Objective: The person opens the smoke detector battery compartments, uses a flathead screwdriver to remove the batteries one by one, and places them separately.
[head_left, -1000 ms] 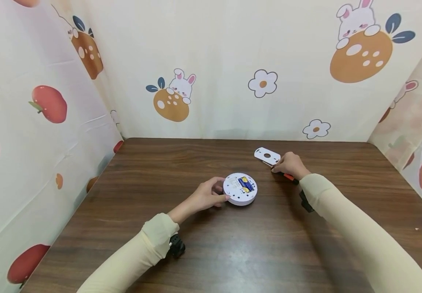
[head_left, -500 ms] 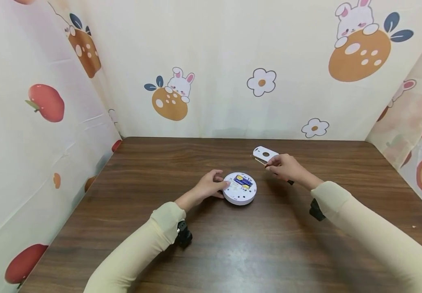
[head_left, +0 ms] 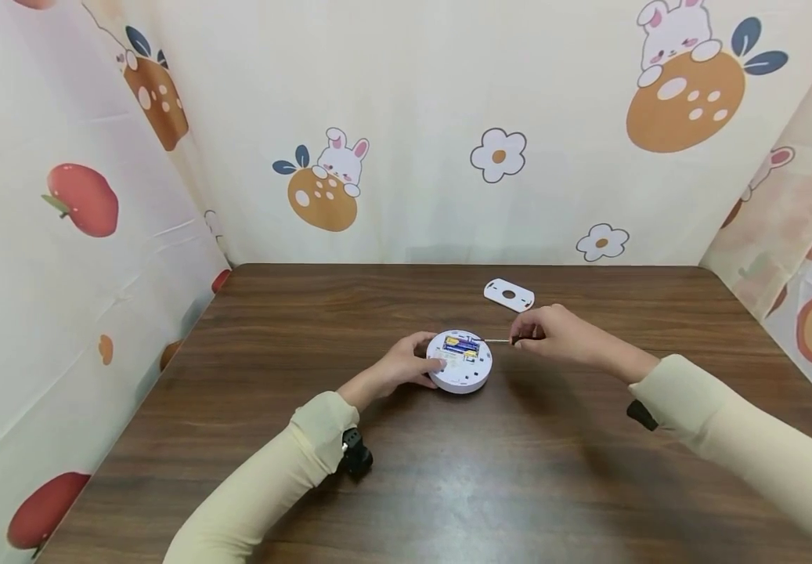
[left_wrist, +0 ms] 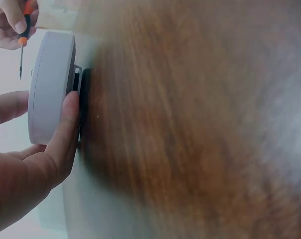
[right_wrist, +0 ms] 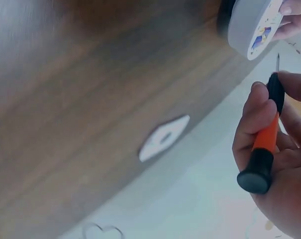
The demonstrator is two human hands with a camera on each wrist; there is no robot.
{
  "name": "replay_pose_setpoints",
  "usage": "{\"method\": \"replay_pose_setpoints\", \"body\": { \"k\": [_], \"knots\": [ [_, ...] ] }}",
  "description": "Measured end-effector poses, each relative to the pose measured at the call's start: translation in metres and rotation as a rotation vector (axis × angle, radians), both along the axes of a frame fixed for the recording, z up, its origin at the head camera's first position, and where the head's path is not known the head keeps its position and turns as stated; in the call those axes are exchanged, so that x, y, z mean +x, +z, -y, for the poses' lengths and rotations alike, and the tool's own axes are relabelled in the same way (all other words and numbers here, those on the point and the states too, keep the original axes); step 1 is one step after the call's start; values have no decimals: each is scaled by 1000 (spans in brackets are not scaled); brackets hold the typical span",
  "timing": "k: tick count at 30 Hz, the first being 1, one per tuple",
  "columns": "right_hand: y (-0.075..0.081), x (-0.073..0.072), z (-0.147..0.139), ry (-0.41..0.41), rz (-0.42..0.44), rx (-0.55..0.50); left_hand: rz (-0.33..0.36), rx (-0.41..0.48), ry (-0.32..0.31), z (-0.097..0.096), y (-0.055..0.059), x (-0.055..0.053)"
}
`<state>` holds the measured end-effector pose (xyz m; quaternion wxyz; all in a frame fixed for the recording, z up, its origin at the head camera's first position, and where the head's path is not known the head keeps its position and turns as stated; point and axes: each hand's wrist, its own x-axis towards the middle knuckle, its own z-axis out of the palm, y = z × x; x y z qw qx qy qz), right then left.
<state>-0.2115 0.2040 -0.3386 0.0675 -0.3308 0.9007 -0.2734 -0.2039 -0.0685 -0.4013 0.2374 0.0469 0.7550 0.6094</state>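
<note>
In the head view my left hand (head_left: 400, 363) grips the left edge of a round white device (head_left: 460, 381), thumb on its upper face. Blue-and-yellow batteries (head_left: 460, 346) show in an open bay there. The left wrist view has its smooth side wall (left_wrist: 51, 89) between my fingers. My right hand (head_left: 559, 335) holds a screwdriver (right_wrist: 266, 133) with an orange-and-black handle. Its thin shaft (head_left: 496, 341) points left, the tip overlapping the device's right edge near the batteries in the head view.
A white oblong plate (head_left: 509, 294) with a round hole lies on the dark wood table (head_left: 349, 305), behind the right hand. A printed curtain (head_left: 420, 157) hangs along the table's back and sides. Black cameras (head_left: 356, 454) are strapped at both wrists.
My right hand has moved from beside the white plate toward me, bringing the screwdriver to the device. The left hand has turned the device counterclockwise, so its batteries now sit toward the back.
</note>
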Motion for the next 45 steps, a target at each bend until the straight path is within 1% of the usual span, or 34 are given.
{"method": "replay_pose_setpoints", "body": {
  "k": [4,8,11,15,19,24,29,31,33,36,38,40,42,45],
  "knots": [
    [7,1,2,65,-115,79,5,14,24,-1,-3,1],
    [13,0,7,94,-174,173,13,48,48,-2,-7,2],
    [17,-1,10,107,-179,211,21,74,67,-4,-8,4],
    [23,-1,14,113,-178,257,21,76,83,-7,-9,5],
    [26,-2,19,123,-181,320,2,78,77,-8,-10,7],
    [31,-3,27,130,-189,381,-11,77,80,-9,-9,9],
    [37,-6,39,160,-210,469,-12,93,89,-7,-8,10],
    [40,-6,43,176,-217,482,-13,95,90,-7,-7,10],
    [43,-6,45,184,-207,489,-17,96,87,-7,-7,10],
    [42,-9,44,190,-157,460,-17,90,87,-8,-5,10],
    [38,-12,40,189,-120,417,-17,87,87,-8,-5,10],
    [30,-15,33,194,-102,348,-18,79,88,-8,-5,10],
    [20,-16,25,196,-108,264,-17,76,91,-8,-6,10],
    [5,-15,14,176,-113,130,-19,72,93,-8,-6,10]
  ]
}}
